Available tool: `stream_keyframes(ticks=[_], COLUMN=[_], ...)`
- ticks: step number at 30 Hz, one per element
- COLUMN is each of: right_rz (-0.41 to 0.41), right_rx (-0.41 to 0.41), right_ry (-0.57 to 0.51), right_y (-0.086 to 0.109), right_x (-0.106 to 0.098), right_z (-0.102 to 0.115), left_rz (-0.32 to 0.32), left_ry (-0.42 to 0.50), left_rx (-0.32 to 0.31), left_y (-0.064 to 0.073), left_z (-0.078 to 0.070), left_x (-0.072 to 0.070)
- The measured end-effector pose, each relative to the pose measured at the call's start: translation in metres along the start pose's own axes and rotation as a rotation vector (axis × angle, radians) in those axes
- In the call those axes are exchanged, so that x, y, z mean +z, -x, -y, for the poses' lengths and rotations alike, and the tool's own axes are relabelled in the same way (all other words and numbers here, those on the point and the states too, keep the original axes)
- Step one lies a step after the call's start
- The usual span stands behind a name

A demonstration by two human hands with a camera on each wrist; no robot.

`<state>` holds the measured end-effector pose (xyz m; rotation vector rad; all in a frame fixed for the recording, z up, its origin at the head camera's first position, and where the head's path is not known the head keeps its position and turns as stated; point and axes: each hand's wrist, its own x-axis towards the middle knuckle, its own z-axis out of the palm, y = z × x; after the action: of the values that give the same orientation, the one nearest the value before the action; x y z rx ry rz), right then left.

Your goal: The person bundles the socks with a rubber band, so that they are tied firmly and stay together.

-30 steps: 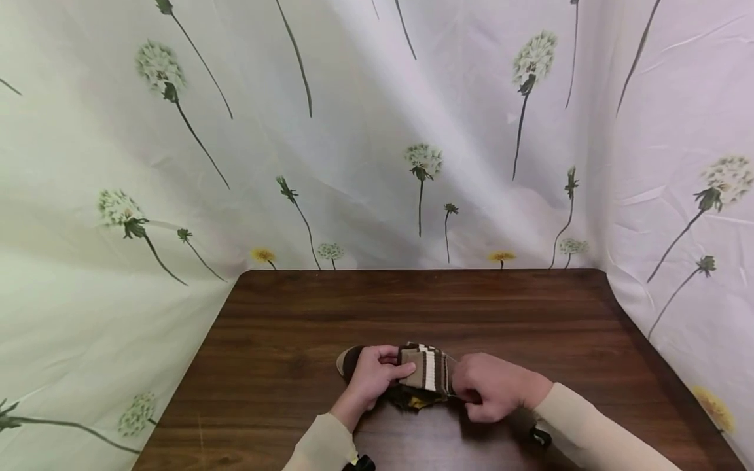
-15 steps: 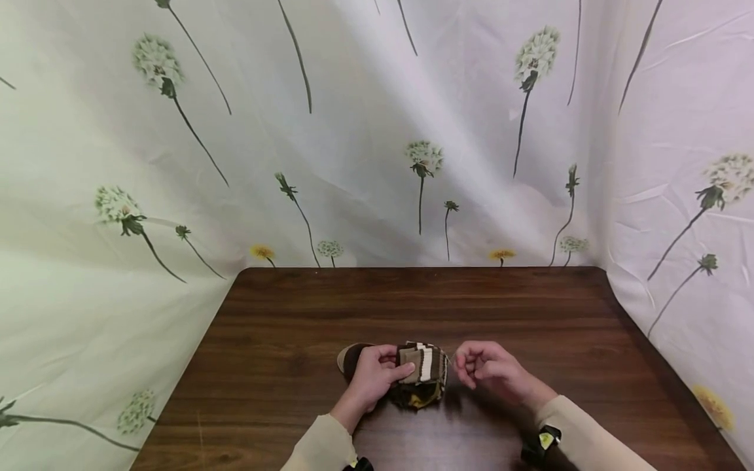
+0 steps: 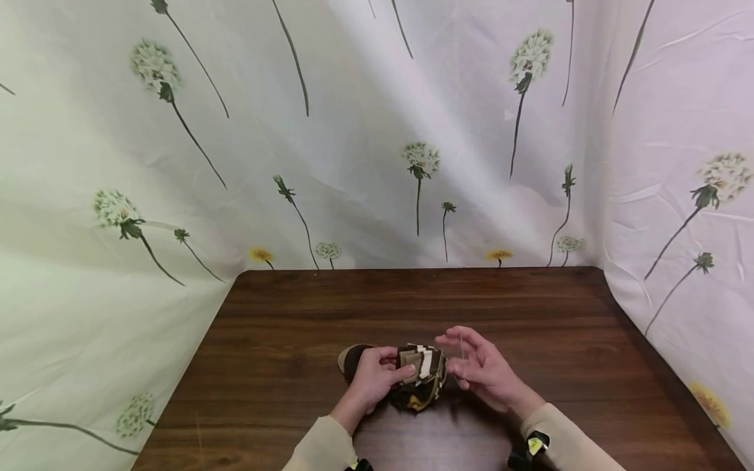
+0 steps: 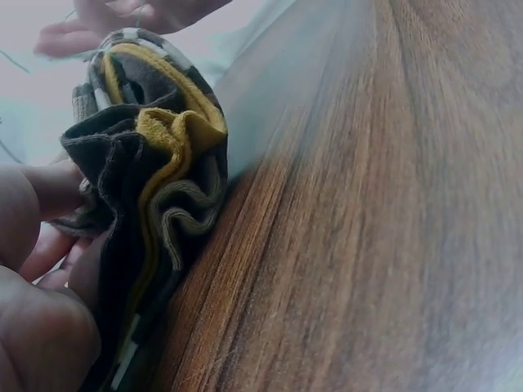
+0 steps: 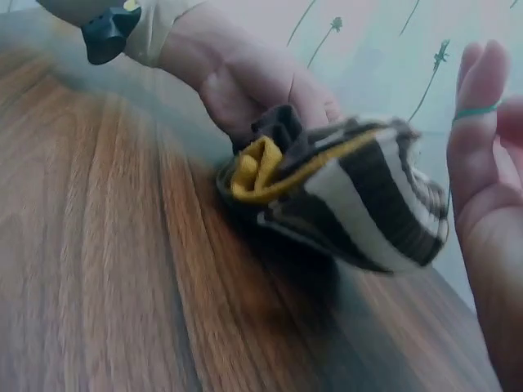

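A folded bundle of socks [image 3: 432, 366], brown with white stripes and some yellow, lies low over the table. My left hand [image 3: 371, 378] grips it, thumb on top; a dark sock toe with a beige tip [image 3: 343, 358] sticks out on the left. In the left wrist view, the crumpled layers of the socks [image 4: 167, 143] face the camera. Just right of the bundle is my right hand [image 3: 491, 374], its fingers spread apart. A thin pale green band or thread [image 5: 476, 111] crosses one finger in the right wrist view; whether it also touches the socks I cannot tell.
The dark wood table [image 3: 283, 327] reaches back to a white cloth [image 3: 365, 163] printed with dandelions, which also hangs along both sides. A black strap device [image 3: 533, 445] is on the right wrist.
My right hand has gone from a closed fist at the sock end to spread fingers, moving up and slightly left with the thin strand. The left hand keeps its grip in place.
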<state>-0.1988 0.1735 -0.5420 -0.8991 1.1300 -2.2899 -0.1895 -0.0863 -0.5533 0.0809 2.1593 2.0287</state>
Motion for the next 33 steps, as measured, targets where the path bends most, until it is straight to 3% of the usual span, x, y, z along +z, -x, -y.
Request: stream_keyframes(ticks=[9,12,19,27,30,33], right_rz=[-0.058,-0.115,-0.248,-0.131,-0.119,-0.11], right_rx=[-0.085,-0.119,-0.067,-0.063,-0.067,-0.08], right_ry=[-0.181,-0.149,0.296,0.874,1.032,1.105], right_y=[-0.001,0.0,0.001,0.002,0.001,0.001], right_x=[0.011,0.01,0.007,0.009,0.01,0.012], right_z=[-0.007,-0.01,-0.011,-0.005,-0.003,-0.001], left_rz=[-0.005,-0.016,-0.047,-0.076,-0.076,-0.066], left_ry=[-0.015,-0.031,-0.098,-0.146,-0.163,-0.174], left_rx=[-0.01,-0.011,0.023,0.061,0.107,0.136], left_y=[0.0,0.001,0.002,0.004,0.005,0.005], left_z=[0.002,0.001,0.0,-0.005,-0.009,-0.014], left_x=[0.001,0.002,0.007,0.016,0.021,0.029])
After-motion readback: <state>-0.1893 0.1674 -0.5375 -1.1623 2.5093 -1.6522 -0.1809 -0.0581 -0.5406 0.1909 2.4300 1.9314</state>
